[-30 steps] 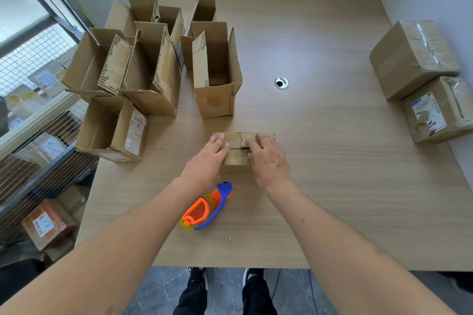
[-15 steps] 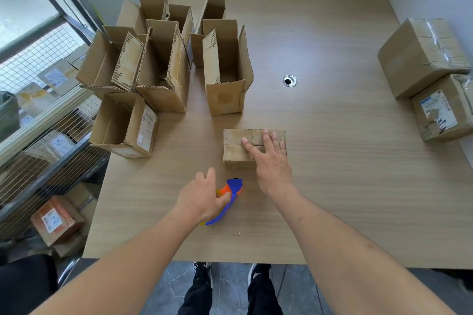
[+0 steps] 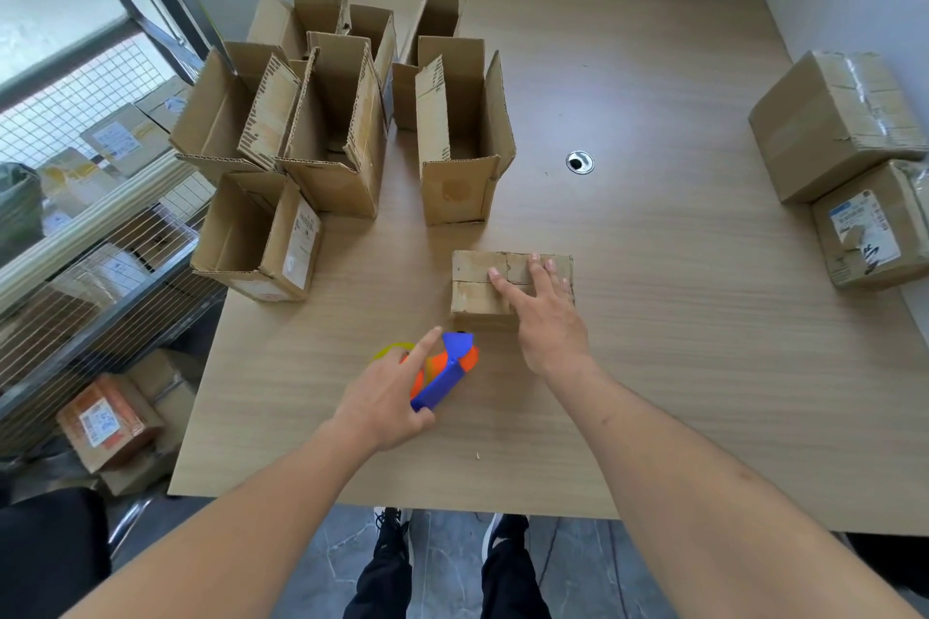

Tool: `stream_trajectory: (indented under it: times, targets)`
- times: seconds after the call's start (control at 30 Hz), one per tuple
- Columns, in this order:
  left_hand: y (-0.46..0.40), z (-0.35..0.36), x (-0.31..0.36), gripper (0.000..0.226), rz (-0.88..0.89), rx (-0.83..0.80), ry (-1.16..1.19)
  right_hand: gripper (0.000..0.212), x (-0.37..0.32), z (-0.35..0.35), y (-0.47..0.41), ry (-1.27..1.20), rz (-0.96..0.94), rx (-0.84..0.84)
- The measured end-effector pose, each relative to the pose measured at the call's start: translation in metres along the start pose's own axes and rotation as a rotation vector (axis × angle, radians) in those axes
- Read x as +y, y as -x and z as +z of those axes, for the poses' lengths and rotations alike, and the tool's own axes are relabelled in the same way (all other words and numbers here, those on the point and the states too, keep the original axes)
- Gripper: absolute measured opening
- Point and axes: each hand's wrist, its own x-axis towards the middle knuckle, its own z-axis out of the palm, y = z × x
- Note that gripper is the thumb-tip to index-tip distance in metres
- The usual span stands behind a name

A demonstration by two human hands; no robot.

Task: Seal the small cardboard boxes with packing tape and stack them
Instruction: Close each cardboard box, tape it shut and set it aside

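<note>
A small cardboard box (image 3: pixel 477 284) with its flaps folded shut lies on the wooden table (image 3: pixel 653 317) in front of me. My right hand (image 3: pixel 545 317) presses flat on the box's top with straight fingers. My left hand (image 3: pixel 387 392) grips the orange and blue tape dispenser (image 3: pixel 445 374) just in front of the box, index finger stretched over it. Several open boxes (image 3: pixel 457 141) stand at the back left. Two taped boxes (image 3: pixel 834 121) sit at the right edge against the wall.
A round cable grommet (image 3: pixel 579 161) is set in the table behind the box. A wire shelf (image 3: pixel 75 266) with labelled parcels stands left of the table. My feet show under the table's near edge.
My left hand left the box top, dropped back to the tape dispenser and closed round it. My right hand stayed on the box.
</note>
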Motion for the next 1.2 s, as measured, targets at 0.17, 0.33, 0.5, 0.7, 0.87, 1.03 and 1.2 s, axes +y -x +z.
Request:
stream_trajectory:
  times: [0.17, 0.33, 0.5, 0.7, 0.87, 1.03, 1.2]
  targets:
    - [0.008, -0.04, -0.014, 0.105, 0.174, 0.233, 0.154, 0.103, 0.001, -0.005, 0.004, -0.007, 0.001, -0.001]
    - [-0.015, -0.079, 0.003, 0.103, 0.325, 0.289, 0.123, 0.064, 0.005, -0.001, 0.004, -0.091, 0.029, 0.016]
    - [-0.05, -0.101, 0.026, 0.102, 0.443, 0.28, -0.016, 0.063, 0.012, -0.004, 0.005, -0.216, 0.133, -0.042]
    - [-0.077, -0.096, 0.036, 0.099, 0.512, 0.175, -0.16, 0.068, 0.04, -0.01, 0.006, -0.354, 0.049, -0.053]
    - [-0.084, -0.093, 0.037, 0.095, 0.474, 0.15, -0.162, 0.052, 0.05, -0.023, 0.0, -0.497, 0.022, -0.025]
    - [-0.086, -0.095, 0.04, 0.097, 0.468, 0.087, -0.218, 0.05, 0.05, -0.026, -0.009, -0.531, -0.007, 0.001]
    - [-0.087, -0.099, 0.043, 0.099, 0.455, 0.054, -0.241, 0.033, 0.051, -0.022, -0.017, -0.542, -0.062, 0.059]
